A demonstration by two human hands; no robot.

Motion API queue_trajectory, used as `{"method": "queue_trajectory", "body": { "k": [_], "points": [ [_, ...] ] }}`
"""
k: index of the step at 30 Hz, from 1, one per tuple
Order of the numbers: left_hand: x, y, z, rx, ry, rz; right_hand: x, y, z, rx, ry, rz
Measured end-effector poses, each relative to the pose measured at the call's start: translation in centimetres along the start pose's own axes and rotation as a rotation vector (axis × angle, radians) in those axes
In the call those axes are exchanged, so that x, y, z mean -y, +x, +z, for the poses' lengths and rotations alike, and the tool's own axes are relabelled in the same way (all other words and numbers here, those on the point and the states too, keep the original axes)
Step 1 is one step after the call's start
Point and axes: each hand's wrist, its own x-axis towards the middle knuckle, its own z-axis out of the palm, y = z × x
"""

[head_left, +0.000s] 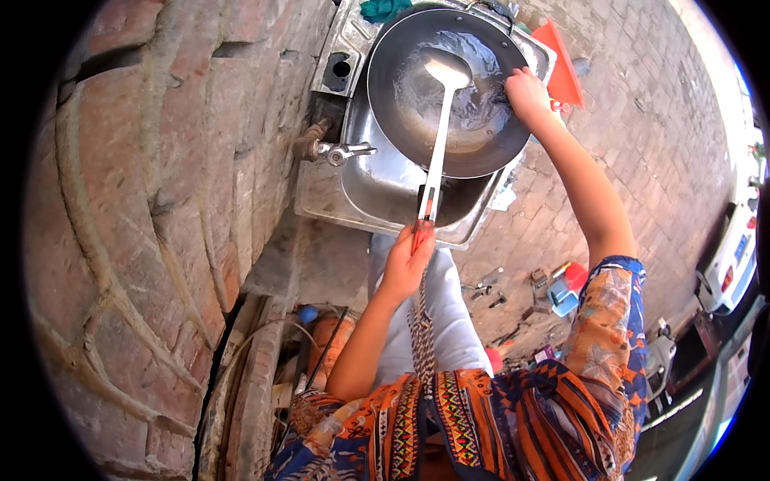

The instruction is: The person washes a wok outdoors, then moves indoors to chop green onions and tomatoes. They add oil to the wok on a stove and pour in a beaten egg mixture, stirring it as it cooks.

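A dark wok (393,120) with some water in it rests over the steel sink (361,188). My left hand (407,264) is closed round the red handle of a long metal wok ladle (443,132). The ladle's rounded head lies over the middle of the wok. At the wok's right inner wall is my right hand (528,94), its fingers curled. A dark, fuzzy patch shows by those fingertips, but what they hold is too hidden to make out.
A tap (341,152) juts out over the sink's left side, beside a brick wall (160,200). An orange-red plastic basin (559,60) stands behind the sink at right. Scattered tools (489,295) and a small blue container (564,298) lie on the paving.
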Motion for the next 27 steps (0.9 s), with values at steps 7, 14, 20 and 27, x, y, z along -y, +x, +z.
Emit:
{"method": "queue_trajectory", "body": {
  "k": [7,14,20,27],
  "points": [
    [-1.9,-0.1,0.7,-0.022,0.113,0.099,5.7,5.3,8.7,-0.445,0.958,-0.093],
    [-1.8,-0.6,0.9,-0.018,0.028,0.025,-3.1,5.1,-1.1,-0.524,-0.144,-0.283],
    [-1.3,-0.4,2.6,-0.068,-0.064,-0.055,6.6,-6.1,1.1,0.161,0.38,0.071],
    [-1.4,0.0,2.1,-0.08,0.053,0.085,7.0,4.4,3.5,-0.494,0.901,0.388]
  ]
}}
